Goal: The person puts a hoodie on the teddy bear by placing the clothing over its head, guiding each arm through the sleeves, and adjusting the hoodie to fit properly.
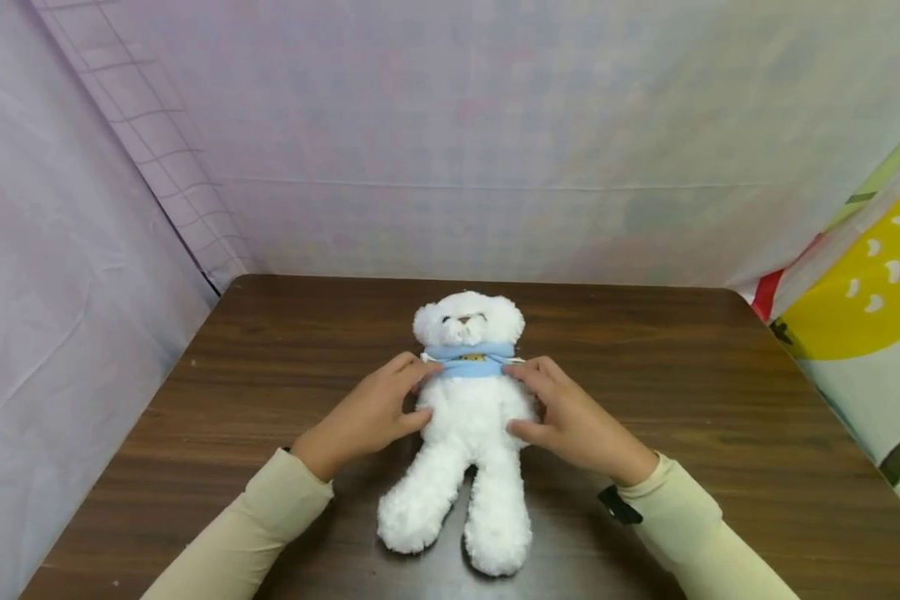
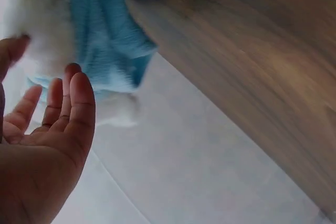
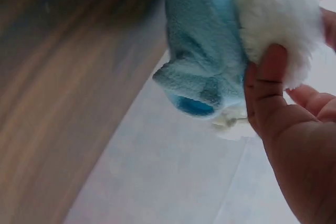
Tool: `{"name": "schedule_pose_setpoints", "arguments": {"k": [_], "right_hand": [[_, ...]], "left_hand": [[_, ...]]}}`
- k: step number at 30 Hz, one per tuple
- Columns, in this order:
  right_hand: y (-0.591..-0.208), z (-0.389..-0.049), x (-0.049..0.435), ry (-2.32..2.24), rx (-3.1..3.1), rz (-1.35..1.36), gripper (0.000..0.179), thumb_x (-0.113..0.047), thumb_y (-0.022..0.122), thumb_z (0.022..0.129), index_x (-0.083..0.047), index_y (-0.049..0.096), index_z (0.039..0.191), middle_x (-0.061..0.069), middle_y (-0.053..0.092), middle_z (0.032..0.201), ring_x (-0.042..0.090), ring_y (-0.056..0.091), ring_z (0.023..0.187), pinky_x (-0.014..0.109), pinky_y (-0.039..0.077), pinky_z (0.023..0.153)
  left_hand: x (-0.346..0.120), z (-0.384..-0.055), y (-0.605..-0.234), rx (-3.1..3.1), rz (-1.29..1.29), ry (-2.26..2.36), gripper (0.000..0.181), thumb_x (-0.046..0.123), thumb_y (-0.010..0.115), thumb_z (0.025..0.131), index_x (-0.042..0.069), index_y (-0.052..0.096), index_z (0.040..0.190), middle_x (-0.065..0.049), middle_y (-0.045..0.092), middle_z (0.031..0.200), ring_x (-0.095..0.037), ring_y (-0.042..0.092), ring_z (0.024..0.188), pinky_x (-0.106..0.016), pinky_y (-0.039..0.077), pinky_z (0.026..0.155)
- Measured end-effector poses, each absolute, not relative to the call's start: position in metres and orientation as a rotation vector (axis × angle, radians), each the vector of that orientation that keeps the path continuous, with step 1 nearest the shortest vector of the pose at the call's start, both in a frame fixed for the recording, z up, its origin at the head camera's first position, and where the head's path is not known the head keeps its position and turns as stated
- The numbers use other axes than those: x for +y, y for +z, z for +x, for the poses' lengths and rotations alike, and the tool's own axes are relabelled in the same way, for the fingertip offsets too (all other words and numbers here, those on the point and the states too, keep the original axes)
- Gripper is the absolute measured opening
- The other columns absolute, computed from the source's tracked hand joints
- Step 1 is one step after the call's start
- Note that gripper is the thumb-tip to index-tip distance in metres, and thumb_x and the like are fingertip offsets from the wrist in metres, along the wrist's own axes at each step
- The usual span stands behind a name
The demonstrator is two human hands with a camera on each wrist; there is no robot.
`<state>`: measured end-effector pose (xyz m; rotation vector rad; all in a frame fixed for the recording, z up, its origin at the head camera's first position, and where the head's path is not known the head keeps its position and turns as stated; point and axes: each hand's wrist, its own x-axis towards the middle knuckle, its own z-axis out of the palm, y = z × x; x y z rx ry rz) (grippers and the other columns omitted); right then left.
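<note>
A white plush teddy bear (image 1: pixel 468 417) lies face up on the brown wooden table, its legs pointing toward me. A light blue top (image 1: pixel 471 364) with a small yellow-brown picture sits bunched around its upper chest. At the bear's left side in the head view, my left hand (image 1: pixel 371 412) has its fingertips by the top's lower edge and its thumb by the belly. Opposite it, my right hand (image 1: pixel 573 421) rests its fingers at the hem and its thumb on the belly fur. The right wrist view shows a loose blue opening (image 3: pixel 195 106) in the top.
The dark wood table (image 1: pixel 270 333) runs back to a pale checked curtain (image 1: pixel 457 167). White cloth (image 1: pixel 60 292) hangs along the left side. On the right, a sheet carries a yellow printed shape (image 1: pixel 862 292). A black band (image 1: pixel 619 505) shows at my right wrist.
</note>
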<state>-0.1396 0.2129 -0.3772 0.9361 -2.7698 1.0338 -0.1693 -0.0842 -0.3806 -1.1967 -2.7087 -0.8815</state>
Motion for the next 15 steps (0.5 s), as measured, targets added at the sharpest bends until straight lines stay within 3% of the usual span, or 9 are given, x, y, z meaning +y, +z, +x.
{"name": "schedule_pose_setpoints", "arguments": {"k": [3, 6, 10, 15], "right_hand": [[-0.373, -0.142, 0.217, 1.03, -2.72, 0.99, 0.046, -0.004, 0.062, 0.095, -0.002, 0.053, 0.14, 0.006, 0.05, 0.125, 0.009, 0.049, 0.076, 0.026, 0.047, 0.065], [-0.37, -0.144, 0.221, 0.994, -2.734, 1.025, 0.045, 0.003, 0.055, 0.094, -0.003, 0.054, 0.139, 0.005, 0.051, 0.127, 0.008, 0.048, 0.071, 0.026, 0.046, 0.063], [-0.371, -0.145, 0.219, 0.827, -2.81, 1.001, 0.054, -0.001, 0.062, 0.09, -0.004, 0.048, 0.143, 0.007, 0.048, 0.123, 0.009, 0.047, 0.072, 0.025, 0.046, 0.065], [-0.376, -0.144, 0.208, 0.524, -2.757, 0.972, 0.067, 0.002, 0.067, 0.08, 0.003, 0.045, 0.144, 0.014, 0.047, 0.111, 0.015, 0.048, 0.081, 0.029, 0.045, 0.068]], "left_hand": [[-0.08, -0.172, -0.382, -2.696, -1.22, -0.893, 0.043, 0.008, 0.065, 0.093, 0.006, 0.058, 0.135, -0.007, 0.05, 0.122, -0.016, 0.053, 0.086, -0.029, 0.046, 0.072], [-0.079, -0.172, -0.382, -2.735, -1.254, -0.927, 0.046, 0.006, 0.062, 0.091, 0.005, 0.056, 0.137, -0.009, 0.045, 0.128, -0.017, 0.052, 0.087, -0.03, 0.045, 0.072], [-0.08, -0.173, -0.38, -2.8, -1.278, -0.927, 0.054, 0.008, 0.063, 0.09, 0.007, 0.052, 0.143, -0.01, 0.04, 0.137, -0.016, 0.05, 0.09, -0.03, 0.043, 0.073], [-0.079, -0.175, -0.377, -2.814, -1.349, -0.854, 0.055, 0.015, 0.065, 0.094, 0.008, 0.048, 0.147, -0.012, 0.037, 0.145, -0.019, 0.048, 0.112, -0.034, 0.045, 0.085]]}}
